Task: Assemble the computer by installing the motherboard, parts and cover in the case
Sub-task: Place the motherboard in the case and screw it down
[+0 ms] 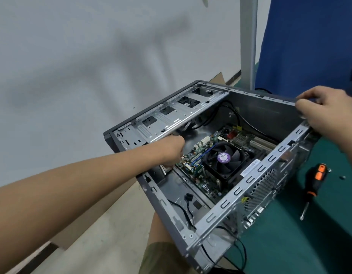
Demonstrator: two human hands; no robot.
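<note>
The case [250, 179] is a grey metal box with its cover off, lying at the left edge of the green desk [309, 244]. Inside is the flat green motherboard [193, 161] with a round black fan [223, 158]. The left hand [172, 152] reaches in with curled fingers; I cannot tell if it holds anything. The right hand [325, 107] grips the case's far wall. A black and orange screwdriver [314, 182] lies to the right.

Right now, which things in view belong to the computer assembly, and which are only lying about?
Belong to the job:
computer case, gripped at its far edge by the right hand; motherboard with cooler fan; left hand, inside the case; screwdriver, untouched on the green mat.

Just lying about:
cardboard behind the case; grey pole; blue panel.
</note>
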